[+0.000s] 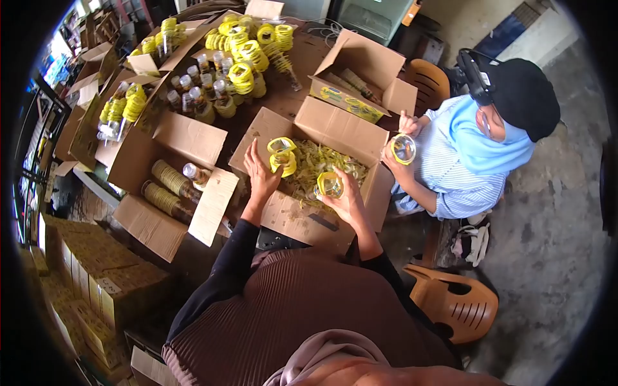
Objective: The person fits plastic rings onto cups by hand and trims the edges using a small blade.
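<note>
The right hand (348, 198) curls round a yellow-rimmed container (329, 185), left hand (261, 175) spread.

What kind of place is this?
It looks like a small packing workshop, though I can't be sure. Yellow-ringed clear containers crowd the table, an open cardboard box holds yellow strips, and closed boxes are stacked to the left.

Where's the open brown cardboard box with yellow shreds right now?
Head view, centre: the open brown cardboard box sits just left of the co-worker in a striped top, with the wearer's left hand and right hand over it.
</note>
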`<state>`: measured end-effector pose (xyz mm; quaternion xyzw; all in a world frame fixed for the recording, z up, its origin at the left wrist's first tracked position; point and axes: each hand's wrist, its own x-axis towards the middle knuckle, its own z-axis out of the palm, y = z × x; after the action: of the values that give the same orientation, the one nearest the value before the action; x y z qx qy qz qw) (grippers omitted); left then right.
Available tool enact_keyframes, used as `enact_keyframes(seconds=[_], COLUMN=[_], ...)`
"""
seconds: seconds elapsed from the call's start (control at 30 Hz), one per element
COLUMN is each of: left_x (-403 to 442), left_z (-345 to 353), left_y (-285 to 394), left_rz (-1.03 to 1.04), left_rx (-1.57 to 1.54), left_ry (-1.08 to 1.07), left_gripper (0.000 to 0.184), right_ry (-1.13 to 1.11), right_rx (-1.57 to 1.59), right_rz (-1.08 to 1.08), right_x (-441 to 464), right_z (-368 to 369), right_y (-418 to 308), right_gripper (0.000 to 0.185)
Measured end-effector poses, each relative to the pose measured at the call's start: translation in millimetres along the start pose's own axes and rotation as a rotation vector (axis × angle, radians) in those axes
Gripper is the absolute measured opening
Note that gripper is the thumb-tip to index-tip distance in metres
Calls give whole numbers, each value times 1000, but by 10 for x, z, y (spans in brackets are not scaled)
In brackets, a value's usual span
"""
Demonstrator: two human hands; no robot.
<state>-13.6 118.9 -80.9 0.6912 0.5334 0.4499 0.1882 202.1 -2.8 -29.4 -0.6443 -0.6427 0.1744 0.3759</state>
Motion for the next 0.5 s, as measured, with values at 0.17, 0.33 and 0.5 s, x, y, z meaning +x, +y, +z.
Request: enact_keyframes(seconds=[0.17, 0.33, 0.5], left_x=[-149, -311, -303], left_z=[-219, 84, 161], left_y=[578, 659, 786], left_rz=[322, 372, 169], left_rx=[-142, -302, -509], left_ry=[-404, -649, -873], left_gripper=[95, 101, 81], right_ry=[18, -157, -107], right_rx=[40, 223, 425], right_rz=[-4, 68, 221], right_x=[-111, -68, -15], right_z=[7, -250, -307], right_y=[157, -228, -82], right_gripper=[88, 80, 50])
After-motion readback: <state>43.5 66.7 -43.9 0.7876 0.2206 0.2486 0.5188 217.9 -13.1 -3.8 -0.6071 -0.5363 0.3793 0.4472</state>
